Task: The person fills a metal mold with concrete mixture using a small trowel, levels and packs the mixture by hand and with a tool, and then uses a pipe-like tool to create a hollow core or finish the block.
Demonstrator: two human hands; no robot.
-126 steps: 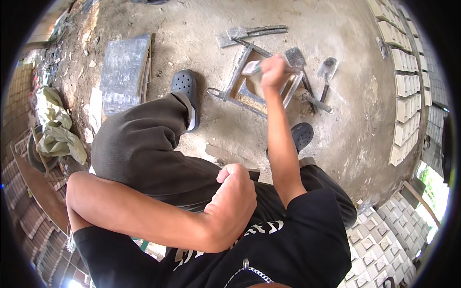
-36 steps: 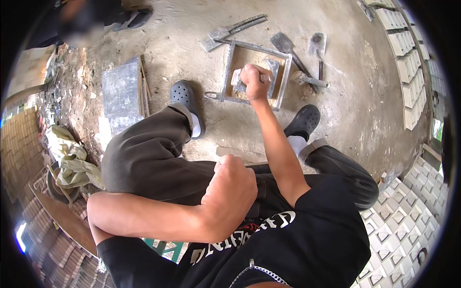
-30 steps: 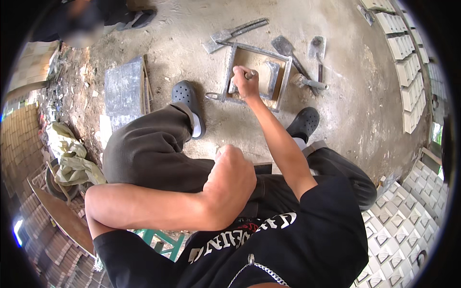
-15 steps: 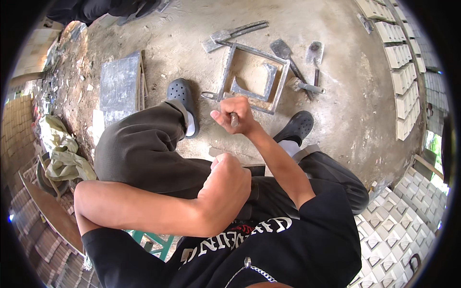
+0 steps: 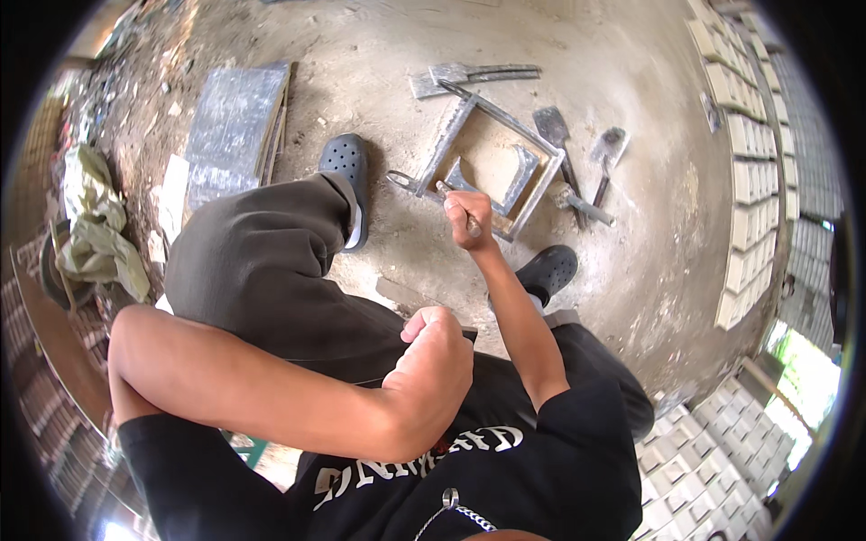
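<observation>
A second ago the right hand point(image 5: 469, 216) was down inside the square frame point(image 5: 445, 142) on the floor; now it's back at the near side, over the near rim. Half a second ago it was about there too, but all I could see of the short-handled tool point(image 5: 474, 227) was its butt, poking up toward the person. Now a bit shows at both sides of the fist. The tool's long axis runs aslant, one end pointing far and left toward the frame's left corner, the other coming near and right. What its working end looks like, I can't make out. The fingers are curled firmly round it.

The left hand point(image 5: 435, 365) is held up before the chest, drawn into a loose fist as it was earlier; I can't tell whether anything is in it. The other person, who was at the far left a second ago, is out of sight.

In the frame, pale powder point(image 5: 492, 171) lies between dark raised pieces, the bigger dark piece point(image 5: 520, 171) toward the right. A dark trowel point(image 5: 550, 123) and a pipe-like handle point(image 5: 591, 209) lie just right of the frame, and a paler trowel point(image 5: 611, 144) a little farther right.
</observation>
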